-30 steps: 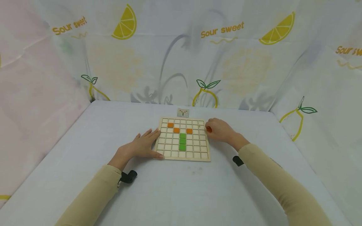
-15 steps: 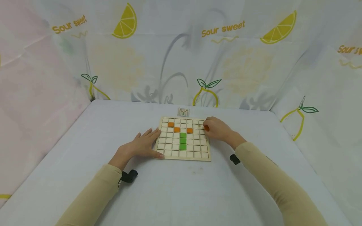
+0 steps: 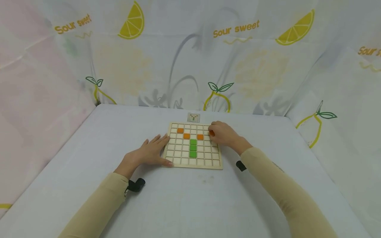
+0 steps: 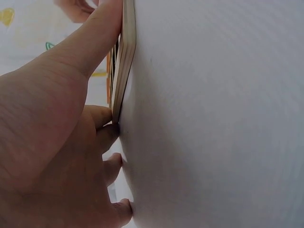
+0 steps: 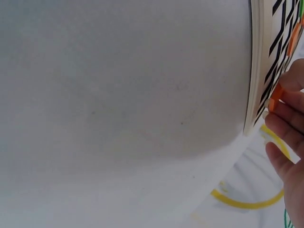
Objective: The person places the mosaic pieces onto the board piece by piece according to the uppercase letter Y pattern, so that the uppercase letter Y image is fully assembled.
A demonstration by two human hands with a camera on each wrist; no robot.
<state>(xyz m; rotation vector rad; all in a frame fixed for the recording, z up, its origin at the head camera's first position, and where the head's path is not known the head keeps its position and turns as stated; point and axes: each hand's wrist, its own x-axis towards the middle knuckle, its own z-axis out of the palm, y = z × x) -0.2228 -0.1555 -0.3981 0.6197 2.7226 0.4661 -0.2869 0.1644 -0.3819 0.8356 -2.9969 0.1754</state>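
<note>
In the head view, a square wooden grid board (image 3: 196, 167) lies on the white table. Set in its cells are three orange tiles, such as this orange tile (image 3: 186, 136), and a column of green tiles (image 3: 193, 148). My left hand (image 3: 150, 153) rests against the board's left side, fingers spread, the thumb at the near left corner. Over the board's far right part, my right hand (image 3: 225, 135) pinches another orange tile (image 5: 276, 96) between thumb and fingers. The right wrist view has that tile very close to the grid; whether it touches cannot be told.
A small printed card (image 3: 193, 117) with a grid pattern lies just behind the board. Patterned cloth walls (image 3: 166, 59) enclose the table at the back and sides. Faint spots mark the tablecloth (image 3: 205, 205) in front of the board.
My right hand has moved left with the orange tile, from the board's right edge to over its far right cells. The left hand stays in place.
</note>
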